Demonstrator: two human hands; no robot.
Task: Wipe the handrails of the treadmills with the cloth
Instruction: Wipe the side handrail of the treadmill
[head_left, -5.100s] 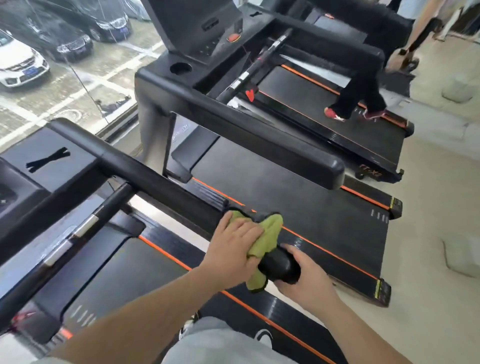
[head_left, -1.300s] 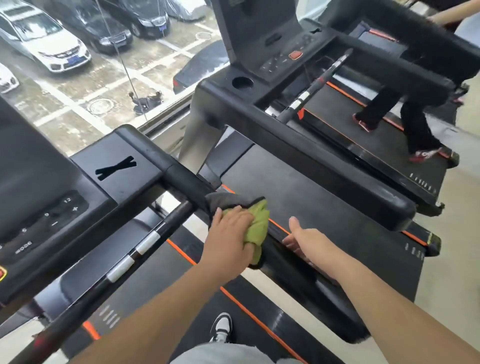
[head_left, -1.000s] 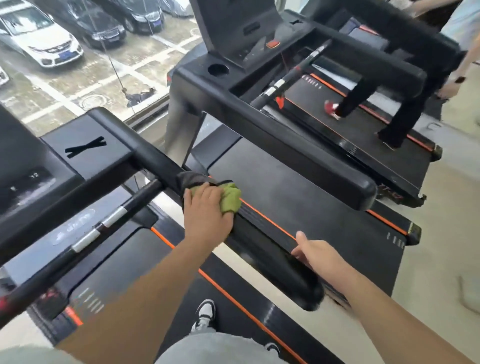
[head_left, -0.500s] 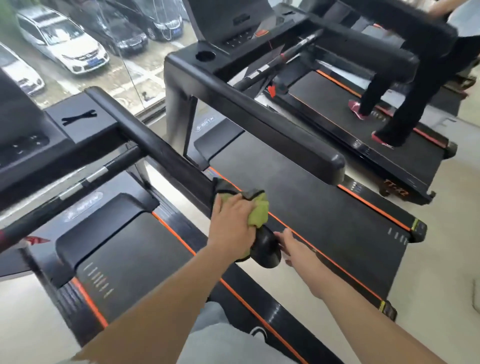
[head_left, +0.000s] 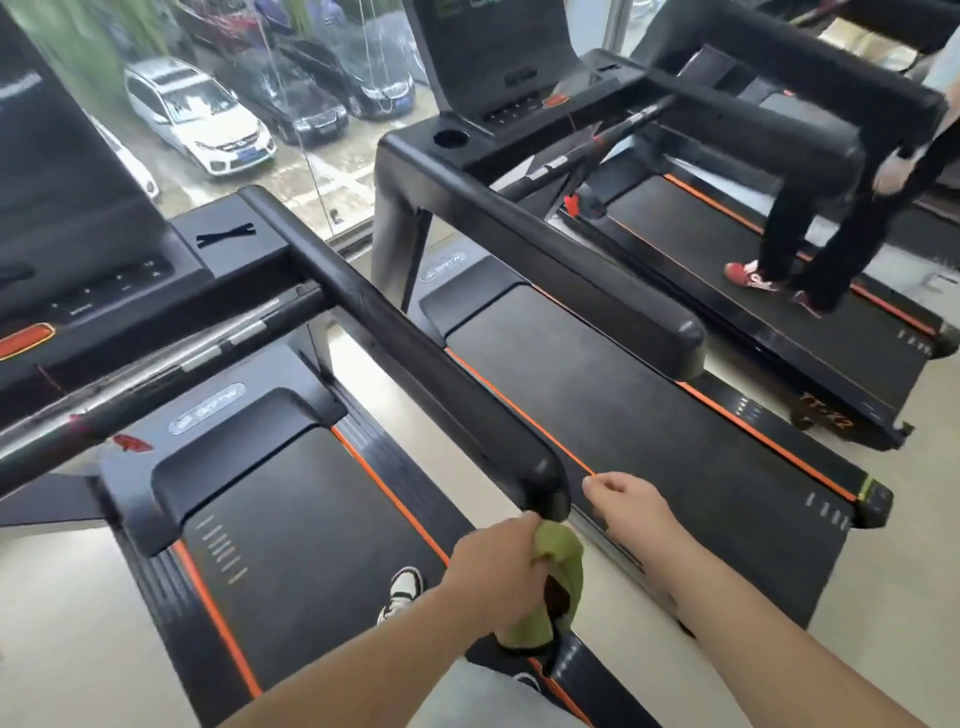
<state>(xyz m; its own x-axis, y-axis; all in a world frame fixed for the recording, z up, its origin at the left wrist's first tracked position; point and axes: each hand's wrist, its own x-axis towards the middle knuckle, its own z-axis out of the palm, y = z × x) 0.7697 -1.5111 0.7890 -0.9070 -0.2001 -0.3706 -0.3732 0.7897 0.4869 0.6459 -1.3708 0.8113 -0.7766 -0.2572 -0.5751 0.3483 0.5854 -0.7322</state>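
Head view looks down a row of treadmills beside a big window. The left hand (head_left: 498, 577) is closed around a green cloth (head_left: 553, 582), bunched up in the fingers. The cloth hangs just under the near end of the long black handrail (head_left: 415, 353) and does not seem to press on it. It looks like it is just off the rail's rounded tip. The right hand (head_left: 631, 512) is just to the right of that tip, with nothing in it. Its fingers are loosely curled and one fingertip reaches toward the rail end, but whether it touches is hard to tell.

How far along is the job? The cloth is at the very end of this rail, so the wipe along it looks about finished. The rail shows no dust or wet marks that would prove it clean.

A lot seems left to do. The next treadmill to the right has its own thick handrail (head_left: 571, 270), and the cloth is nowhere near it. A third rail (head_left: 769, 109) sits farther right and far. A thin bar (head_left: 171, 384) crosses the near treadmill on the left, and it has no cloth on it either.

Another person in dark trousers and red shoes (head_left: 748, 273) stands on the far right belt. Parked cars (head_left: 202, 124) show outside through the glass.
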